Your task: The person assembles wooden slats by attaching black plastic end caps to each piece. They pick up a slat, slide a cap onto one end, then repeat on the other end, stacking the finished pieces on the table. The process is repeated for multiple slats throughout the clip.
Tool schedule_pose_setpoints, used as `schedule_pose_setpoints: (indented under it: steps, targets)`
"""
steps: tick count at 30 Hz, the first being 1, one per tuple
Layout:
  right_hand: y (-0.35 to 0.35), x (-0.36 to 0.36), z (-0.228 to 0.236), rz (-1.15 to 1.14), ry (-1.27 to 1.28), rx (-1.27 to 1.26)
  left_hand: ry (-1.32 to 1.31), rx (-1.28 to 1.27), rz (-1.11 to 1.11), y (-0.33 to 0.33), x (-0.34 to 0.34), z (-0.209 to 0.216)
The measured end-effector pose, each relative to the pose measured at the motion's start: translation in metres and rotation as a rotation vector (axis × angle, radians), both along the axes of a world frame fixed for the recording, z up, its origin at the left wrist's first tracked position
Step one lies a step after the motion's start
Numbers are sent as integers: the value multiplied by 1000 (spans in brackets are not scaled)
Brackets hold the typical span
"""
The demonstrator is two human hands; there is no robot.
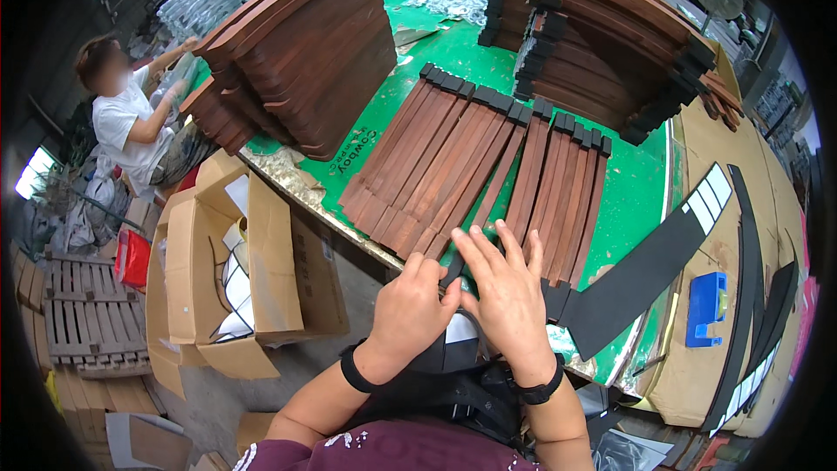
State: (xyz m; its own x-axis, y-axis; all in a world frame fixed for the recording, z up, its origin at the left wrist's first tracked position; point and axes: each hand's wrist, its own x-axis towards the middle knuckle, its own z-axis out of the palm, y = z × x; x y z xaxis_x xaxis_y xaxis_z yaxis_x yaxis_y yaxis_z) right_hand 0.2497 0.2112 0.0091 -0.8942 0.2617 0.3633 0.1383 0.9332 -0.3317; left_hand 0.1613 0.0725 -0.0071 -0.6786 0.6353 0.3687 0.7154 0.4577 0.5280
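Observation:
A row of reddish-brown wooden slats (pixel 436 170) lies side by side on the green tabletop, their far ends capped with black pads. At the near edge, my left hand (pixel 408 318) has its fingers closed on a small black pad (pixel 452 270) at the end of one slat. My right hand (pixel 507 296) lies beside it with fingers stretched out over the neighbouring slats, its thumb near the black pad. Right of my right hand, black pads (pixel 555 298) cover the near ends of several slats. A long black strip (pixel 645 270) with white backing patches lies further right.
Tall stacks of slats (pixel 314 52) and black-capped slats (pixel 602 44) stand at the back. A blue tape dispenser (pixel 704 310) and black strips (pixel 745 296) rest on cardboard at right. An open cardboard box (pixel 301 270) sits at left; a person in white (pixel 131 126) is beyond it.

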Motion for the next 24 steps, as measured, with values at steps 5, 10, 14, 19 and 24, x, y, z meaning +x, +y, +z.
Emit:
schedule_pose_setpoints:
  steps: [5,10,14,19,24]
  targets:
    - [-1,0,-6,-8,2,45,2,-18,14,-2,2,-1]
    - [-2,0,-3,-4,-24,47,-48,-41,12,-12,3,3]
    - [-3,0,-2,3,-33,48,-21,-38,-11,-12,3,3]
    - [-3,-1,-1,-3,-32,51,-17,-12,-39,-9,3,0]
    - [-3,0,-2,6,-45,98,-10,29,-29,-9,3,4]
